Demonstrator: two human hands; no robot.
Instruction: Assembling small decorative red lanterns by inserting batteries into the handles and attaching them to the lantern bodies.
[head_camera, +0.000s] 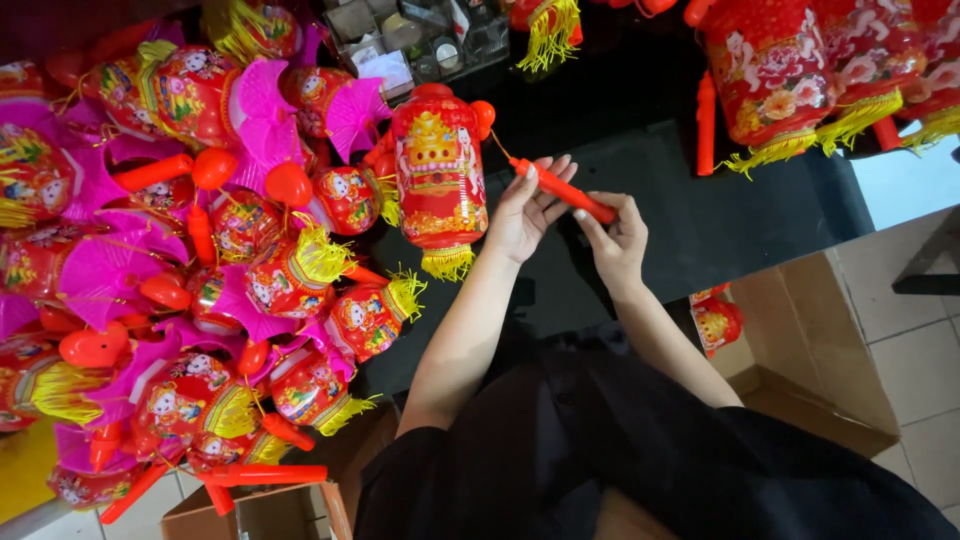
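Both hands gripped the orange stick handle (565, 190) over the black table's (680, 230) middle: left hand (522, 215) closed on its upper-left end, right hand (615, 240) on the lower-right. Handle axis ran diagonally; the red lantern (438, 180) hung by a cord left of the left hand, nearer it.

Red lantern (440, 180) at centre, with gold ornament panels and a yellow tassel fringe along its lower edge. Plain orange-red handle stick (565, 190) held in the left hand (522, 215) and right hand (615, 240). Heap of small lanterns (200, 260) on the left: red with cartoon figures, magenta pleated fans, yellow fringes, red sticks. Far right, larger lanterns (770, 70) in red with pink and white flowers, yellow tassels. Black tabletop (700, 220). Brown cardboard box (820, 350) near right.
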